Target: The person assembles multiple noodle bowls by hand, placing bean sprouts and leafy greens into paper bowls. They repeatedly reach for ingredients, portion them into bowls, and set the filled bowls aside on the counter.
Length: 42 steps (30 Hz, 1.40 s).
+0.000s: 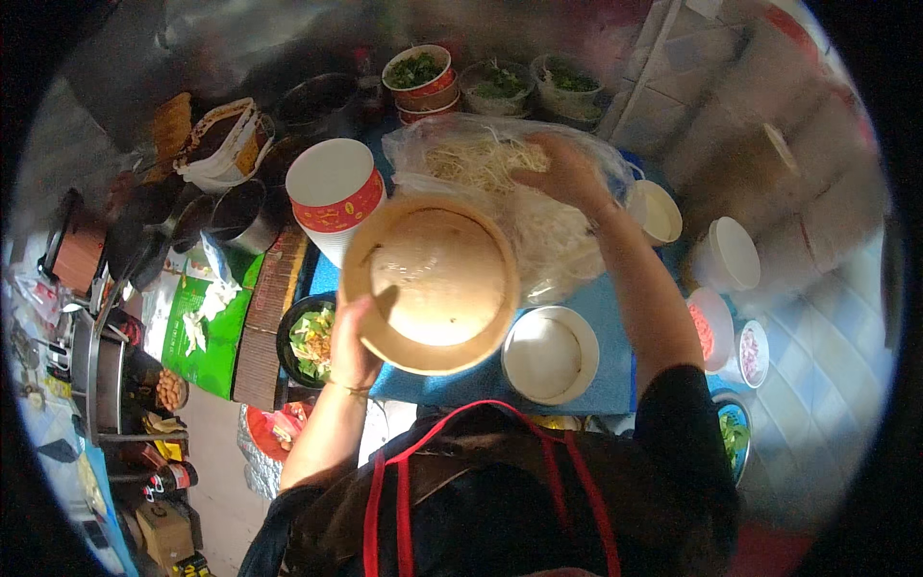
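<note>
Far left of the work area: black bowl [287, 354] holding leafy greens [310, 348], on the blue surface [413, 389]. Next, a stack of red-and-white paper tubs [336, 210]. Left hand [354, 348]: clamped on the near-left rim of a kraft-paper bowl [437, 274], thumb over the edge, other fingers hidden. Bowl is held up, mouth toward the camera, nothing seen inside. Right of it, bean sprouts [469, 162] in an open clear plastic bag [545, 286]. Right hand [565, 178]: at the sprouts; cannot tell whether its fingers are closed on any.

Handling, my judgement: keep the bowl near the bag, tilt it back toward level, lift sprouts loosely so strands don't snag plastic.
</note>
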{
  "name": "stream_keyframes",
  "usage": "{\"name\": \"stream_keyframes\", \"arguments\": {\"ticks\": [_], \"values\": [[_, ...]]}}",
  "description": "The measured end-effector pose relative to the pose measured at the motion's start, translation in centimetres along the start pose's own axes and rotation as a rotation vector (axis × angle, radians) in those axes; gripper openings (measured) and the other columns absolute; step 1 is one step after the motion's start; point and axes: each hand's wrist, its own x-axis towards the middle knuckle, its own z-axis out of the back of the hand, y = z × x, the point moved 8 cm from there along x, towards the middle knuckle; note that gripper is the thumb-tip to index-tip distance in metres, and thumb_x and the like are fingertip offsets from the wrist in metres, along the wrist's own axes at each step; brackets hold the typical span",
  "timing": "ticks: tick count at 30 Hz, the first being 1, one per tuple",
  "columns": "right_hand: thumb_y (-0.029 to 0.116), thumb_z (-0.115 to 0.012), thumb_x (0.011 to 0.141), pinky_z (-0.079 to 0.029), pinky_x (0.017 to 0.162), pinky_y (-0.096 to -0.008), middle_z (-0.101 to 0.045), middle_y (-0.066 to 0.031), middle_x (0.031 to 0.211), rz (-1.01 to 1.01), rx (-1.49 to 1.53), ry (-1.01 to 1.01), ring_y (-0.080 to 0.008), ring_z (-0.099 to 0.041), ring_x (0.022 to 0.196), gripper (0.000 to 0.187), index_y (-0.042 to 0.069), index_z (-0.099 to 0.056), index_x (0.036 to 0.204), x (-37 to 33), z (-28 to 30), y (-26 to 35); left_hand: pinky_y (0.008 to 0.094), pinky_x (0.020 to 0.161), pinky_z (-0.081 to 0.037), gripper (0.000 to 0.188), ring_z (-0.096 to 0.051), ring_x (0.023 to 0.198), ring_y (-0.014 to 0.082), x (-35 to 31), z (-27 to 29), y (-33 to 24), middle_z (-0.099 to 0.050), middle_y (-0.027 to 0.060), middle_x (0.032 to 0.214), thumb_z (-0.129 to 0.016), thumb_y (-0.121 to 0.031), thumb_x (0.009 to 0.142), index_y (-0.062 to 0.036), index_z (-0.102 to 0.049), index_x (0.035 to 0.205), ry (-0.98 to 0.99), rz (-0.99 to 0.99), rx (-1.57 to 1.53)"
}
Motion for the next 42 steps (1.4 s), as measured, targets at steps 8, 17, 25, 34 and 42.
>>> {"name": "stream_keyframes", "arguments": {"ticks": [8,17,25,34,42], "values": [[0.045,-0.058,0.075,-0.032,0.093,-0.0488,-0.033,-0.0222,0.128,-0.07,-0.428,0.487,-0.0364,-0.036,0.117,0.069,0.014,-0.028,0.129,5.1,-13.3,-1.9,0.0373,0.1,-0.027,0.058,-0.034,0.119,0.0228,0.2,1.3,-7.1,-0.035,0.0098,0.129,-0.047,-0.04,0.083,-0.0068,-0.031,0.128,-0.132,-0.247,-0.051],[0.035,-0.053,0.077,-0.043,0.082,-0.0456,-0.042,-0.023,0.116,-0.088,-0.203,0.404,-0.0394,-0.046,0.103,0.049,0.01,-0.043,0.119,2.9,-14.3,-2.1,0.0412,0.086,-0.042,0.051,-0.043,0.111,0.0249,15.0,-11.4,-4.8,-0.043,0.0073,0.124,-0.05,-0.04,0.082,-0.0111,-0.039,0.122,0.229,-0.074,-0.319],[0.013,-0.066,0.063,-0.042,0.083,-0.0409,-0.049,-0.0146,0.108,0.07,-0.153,0.024,-0.0329,-0.048,0.1,0.046,0.003,-0.05,0.106,-0.5,-5.0,-3.3,0.0369,0.087,-0.04,0.062,-0.046,0.106,0.0295,15.6,-4.6,-3.2,-0.045,0.0163,0.115,-0.058,-0.037,0.077,-0.0026,-0.031,0.12,-0.3,-0.197,0.127],[0.0,-0.066,0.062,-0.04,0.075,-0.0382,-0.05,-0.0111,0.092,0.085,0.161,-0.224,-0.03,-0.045,0.088,0.038,0.006,-0.053,0.097,-0.4,-1.3,-5.6,0.0384,0.087,-0.038,0.068,-0.047,0.104,0.0364,14.4,-10.5,-9.1,-0.043,0.0247,0.114,-0.061,-0.039,0.074,0.0012,-0.028,0.119,-0.194,-0.82,0.96],[0.001,-0.062,0.064,-0.041,0.081,-0.038,-0.05,-0.0108,0.099,0.165,-0.326,-0.234,-0.0306,-0.045,0.096,0.037,0.009,-0.055,0.099,1.7,2.3,2.7,0.0403,0.083,-0.041,0.069,-0.05,0.098,0.0363,15.7,-12.0,-5.2,-0.047,0.0238,0.112,-0.057,-0.045,0.076,0.0027,-0.031,0.119,-0.159,-0.695,1.093]]}}
